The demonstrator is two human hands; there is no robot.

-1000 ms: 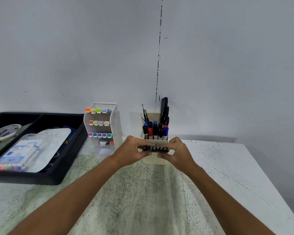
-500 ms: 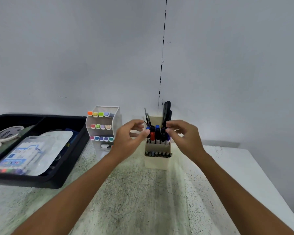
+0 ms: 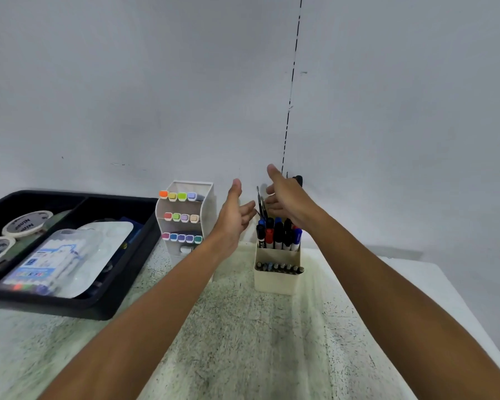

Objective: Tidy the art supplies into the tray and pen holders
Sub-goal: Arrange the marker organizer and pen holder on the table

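A: Both hands up, empty. Left hand (image 3: 233,215) spread, thumb raised, fingers straight and reaching toward the far brushes; right hand (image 3: 286,197) likewise spread, palm turned inward, hovering above the cream pen holder (image 3: 276,280).

B: Reason for hovering there?

A: Probably squaring up the tall items at the back of that holder, or simply letting go. Nothing pinched, nothing carried. Hard to tell whether any fingertip touches the brush tips.

B: And the holder itself?

A: Standing upright on the desk (image 3: 243,342), at the far middle, near the wall. Stepped in tiers: a low front row of dark thin pens (image 3: 280,267), then a row of markers (image 3: 277,236) with blue, red and black caps, then thin brushes (image 3: 259,203) and something black at the very back, partly hidden behind the right hand.

B: Other supplies?

A: Just left of it, a white tiered rack (image 3: 205,203), with pastel highlighters (image 3: 181,216) laid in rows, caps facing near. Further left, a black tray (image 3: 98,310) with two compartments: rolls of tape (image 3: 26,223) in the left one, a clear packet of coloured pens (image 3: 55,261) lying on top in the right.

B: Anything loose on the desk?

A: None seen. Looks near finished, judging by that.
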